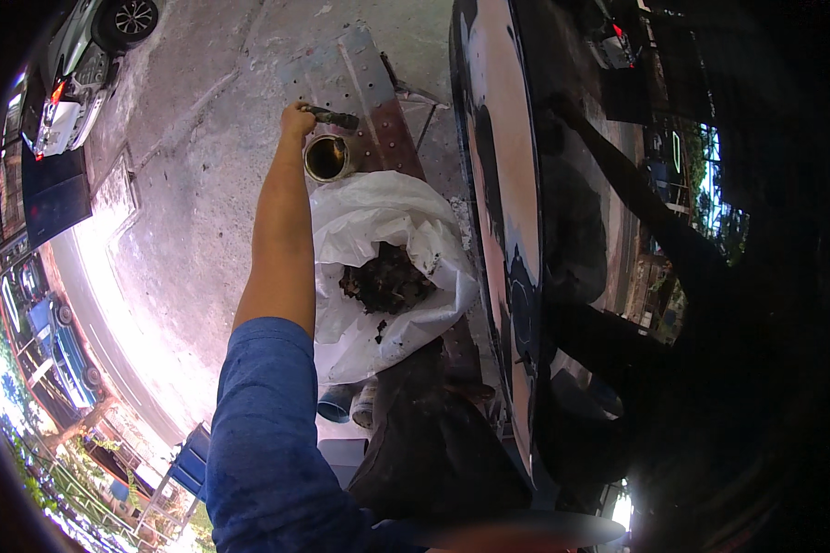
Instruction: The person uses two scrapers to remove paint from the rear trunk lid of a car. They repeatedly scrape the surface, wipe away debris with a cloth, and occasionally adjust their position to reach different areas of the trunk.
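My left hand (297,121) reaches far forward, its fingers closed around a dark, stubby paint brush (338,119) that points to the right. The brush is just beyond an open round can (327,158) with dark, shiny liquid inside and a pale, smeared rim. Nearer to me, a white plastic sack (341,346) gapes wide, with dark, crumpled scraps (387,281) in its mouth. My right hand does not show. A blurred, skin-toned streak lies along the lower edge, too smeared to make out.
Close on the right stands a glossy dark vehicle panel (526,304) with pinkish-beige patches. Beneath the can and sack runs a riveted metal plank (369,78). Several cans (336,403) sit by my dark trousers. Parked vehicles (72,106) line the left.
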`<action>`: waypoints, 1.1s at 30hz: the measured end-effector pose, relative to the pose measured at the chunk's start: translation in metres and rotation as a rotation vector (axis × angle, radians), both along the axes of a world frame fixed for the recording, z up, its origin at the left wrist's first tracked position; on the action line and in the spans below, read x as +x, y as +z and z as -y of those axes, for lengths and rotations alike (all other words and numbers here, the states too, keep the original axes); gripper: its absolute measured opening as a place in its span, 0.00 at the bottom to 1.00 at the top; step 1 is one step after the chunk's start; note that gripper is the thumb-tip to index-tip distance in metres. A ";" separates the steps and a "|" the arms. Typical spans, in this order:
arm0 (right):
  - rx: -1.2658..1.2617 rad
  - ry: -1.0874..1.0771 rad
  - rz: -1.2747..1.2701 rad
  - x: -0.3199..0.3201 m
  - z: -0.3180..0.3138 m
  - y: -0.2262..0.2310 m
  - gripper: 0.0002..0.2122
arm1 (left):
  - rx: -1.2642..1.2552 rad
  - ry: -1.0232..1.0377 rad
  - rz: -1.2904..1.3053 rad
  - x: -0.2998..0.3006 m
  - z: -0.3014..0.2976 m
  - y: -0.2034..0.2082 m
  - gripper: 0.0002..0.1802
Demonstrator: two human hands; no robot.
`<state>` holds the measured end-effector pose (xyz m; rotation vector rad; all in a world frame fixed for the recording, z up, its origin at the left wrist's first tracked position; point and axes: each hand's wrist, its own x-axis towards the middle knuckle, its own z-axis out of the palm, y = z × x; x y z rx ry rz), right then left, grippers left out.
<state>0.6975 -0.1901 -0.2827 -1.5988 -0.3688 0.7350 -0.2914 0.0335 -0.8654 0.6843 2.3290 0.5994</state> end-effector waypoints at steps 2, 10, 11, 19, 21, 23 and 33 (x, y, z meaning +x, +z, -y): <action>0.001 0.003 -0.003 0.001 0.000 -0.003 0.05 | -0.033 0.087 0.069 -0.003 0.001 -0.010 0.34; 0.012 0.002 -0.022 0.005 -0.007 -0.002 0.06 | 0.073 0.159 -0.172 -0.001 0.001 -0.002 0.31; 0.015 0.007 -0.025 0.006 -0.009 0.001 0.06 | 0.083 0.139 -0.290 0.006 0.001 0.012 0.30; 0.164 0.072 -0.111 0.030 -0.003 0.090 0.08 | 0.762 -0.171 -0.102 0.179 0.040 0.242 0.12; 0.256 0.116 -0.156 0.036 0.006 0.139 0.08 | 0.687 -0.260 -0.018 0.260 0.084 0.331 0.09; 0.390 0.156 -0.187 0.032 0.023 0.196 0.09 | 0.622 -0.371 0.370 0.345 0.127 0.432 0.07; 0.785 -0.219 -0.107 -0.071 0.082 0.299 0.10 | 0.627 -0.944 1.140 0.636 0.181 0.786 0.07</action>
